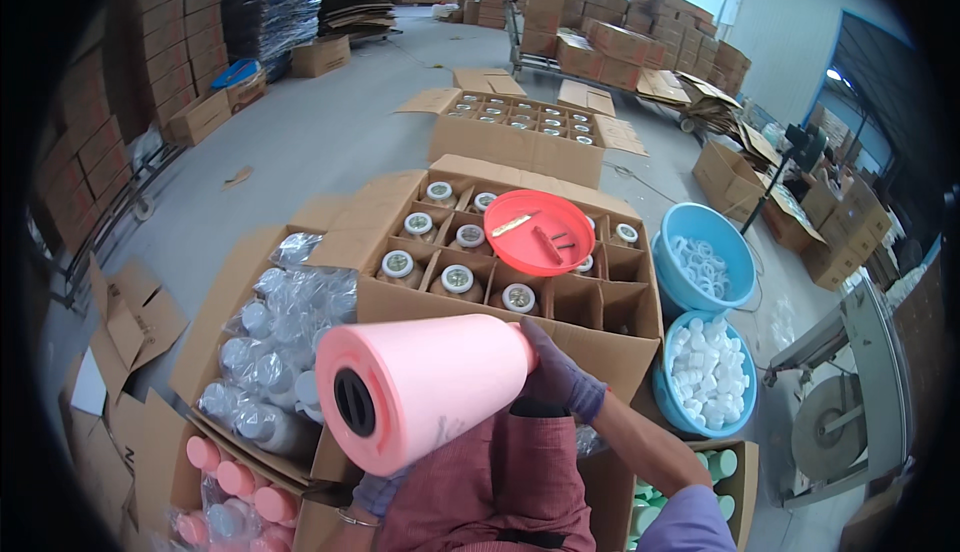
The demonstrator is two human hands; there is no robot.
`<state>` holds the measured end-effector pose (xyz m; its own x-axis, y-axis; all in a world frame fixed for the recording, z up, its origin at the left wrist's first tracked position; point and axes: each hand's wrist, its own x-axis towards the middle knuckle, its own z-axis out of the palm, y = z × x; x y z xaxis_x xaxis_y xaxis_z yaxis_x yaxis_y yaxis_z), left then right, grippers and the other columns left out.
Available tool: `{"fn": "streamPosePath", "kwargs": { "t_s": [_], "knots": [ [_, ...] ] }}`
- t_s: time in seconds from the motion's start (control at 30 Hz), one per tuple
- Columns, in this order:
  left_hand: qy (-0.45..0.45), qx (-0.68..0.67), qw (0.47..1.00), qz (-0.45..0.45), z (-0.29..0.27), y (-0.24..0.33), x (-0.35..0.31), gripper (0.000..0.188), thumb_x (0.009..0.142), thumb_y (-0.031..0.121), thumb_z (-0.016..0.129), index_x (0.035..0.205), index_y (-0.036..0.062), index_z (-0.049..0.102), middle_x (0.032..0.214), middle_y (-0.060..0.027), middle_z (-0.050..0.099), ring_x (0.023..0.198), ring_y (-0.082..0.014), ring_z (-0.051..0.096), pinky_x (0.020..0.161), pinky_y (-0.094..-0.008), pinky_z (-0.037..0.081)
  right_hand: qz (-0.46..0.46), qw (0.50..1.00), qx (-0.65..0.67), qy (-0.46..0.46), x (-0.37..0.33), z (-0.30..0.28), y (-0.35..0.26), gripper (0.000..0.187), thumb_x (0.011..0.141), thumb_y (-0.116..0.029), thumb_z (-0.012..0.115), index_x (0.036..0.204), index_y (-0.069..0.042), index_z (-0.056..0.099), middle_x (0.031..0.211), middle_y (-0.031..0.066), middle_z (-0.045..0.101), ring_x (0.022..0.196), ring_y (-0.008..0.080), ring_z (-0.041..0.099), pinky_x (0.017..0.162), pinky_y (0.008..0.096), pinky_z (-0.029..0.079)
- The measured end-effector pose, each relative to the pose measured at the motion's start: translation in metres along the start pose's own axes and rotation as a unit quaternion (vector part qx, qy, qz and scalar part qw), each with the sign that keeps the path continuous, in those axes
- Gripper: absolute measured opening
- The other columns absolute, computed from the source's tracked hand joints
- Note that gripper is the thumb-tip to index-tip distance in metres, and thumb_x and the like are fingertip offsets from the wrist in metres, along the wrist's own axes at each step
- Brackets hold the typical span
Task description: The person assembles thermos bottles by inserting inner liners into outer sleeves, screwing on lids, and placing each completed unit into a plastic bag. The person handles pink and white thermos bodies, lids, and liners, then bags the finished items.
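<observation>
The gloved right hand (562,376) grasped the neck of a smooth, tapered pink bottle (450,382), tilted above the lap (480,487) before a divided cardboard carton (612,357); the left hand (378,492) was mostly hidden behind it, its grip impossible to tell. A round red tray (530,204) covered some lidded jars (458,279), between crinkled clear film (292,324) at left and smooth blue tubs (692,220) at right.

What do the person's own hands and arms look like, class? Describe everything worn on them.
The right hand wears a dark purple-grey glove with a bluer cuff; above the bare forearm is a plain lavender sleeve. The left hand, mostly hidden, shows part of a bluish-grey glove, with a metallic-looking bracelet at the wrist.
</observation>
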<state>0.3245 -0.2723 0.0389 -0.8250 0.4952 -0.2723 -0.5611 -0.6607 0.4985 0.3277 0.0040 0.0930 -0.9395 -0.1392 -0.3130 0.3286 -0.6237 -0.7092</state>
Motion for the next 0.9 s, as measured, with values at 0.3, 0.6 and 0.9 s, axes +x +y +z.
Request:
{"fn": "streamPosePath", "kwargs": {
  "t_s": [0.3, 0.6, 0.9],
  "knots": [
    [-0.203, -0.145, 0.966, 0.072, 0.038, 0.000, 0.010, 0.033, 0.109, 0.030, 0.040, 0.120, 0.0016, 0.051, 0.098, -0.0076, 0.067, 0.098, -0.0231, 0.069, 0.094, -0.0433, 0.060, -0.462, 0.788, -0.392, 0.111, 0.013, 0.010, -0.004, 0.079, 0.082, -0.029, 0.065, 0.150, -0.004, 0.034, 0.145, 0.0144, 0.043, 0.134, 0.0264, 0.043, 0.112, 0.0389, 0.035],
    [-0.284, 0.757, 0.455, 0.373, -0.035, 0.007, 0.026, 0.056, 0.093, 0.014, 0.056, 0.148, 0.0146, 0.043, 0.142, -0.0145, 0.048, 0.133, -0.0252, 0.047, 0.113, -0.0564, 0.033, 0.007, 0.997, -0.066, -0.040, 0.033, -0.048, -0.008, 0.058, 0.100, -0.041, 0.055, 0.143, -0.002, 0.047, 0.134, 0.0124, 0.059, 0.120, 0.0217, 0.059, 0.105, 0.0390, 0.046],
    [0.132, 0.758, 0.533, 0.353, -0.146, 0.134, 0.039, 0.039, 0.080, 0.034, 0.073, 0.105, 0.0050, 0.063, 0.111, -0.0181, 0.061, 0.102, -0.0390, 0.056, 0.091, -0.0510, 0.044, 0.035, 0.926, -0.375, -0.005, -0.031, 0.012, 0.005, 0.038, 0.091, -0.019, 0.055, 0.124, -0.001, 0.063, 0.117, 0.0059, 0.065, 0.110, 0.0149, 0.058, 0.101, 0.0296, 0.043]
  ]
}}
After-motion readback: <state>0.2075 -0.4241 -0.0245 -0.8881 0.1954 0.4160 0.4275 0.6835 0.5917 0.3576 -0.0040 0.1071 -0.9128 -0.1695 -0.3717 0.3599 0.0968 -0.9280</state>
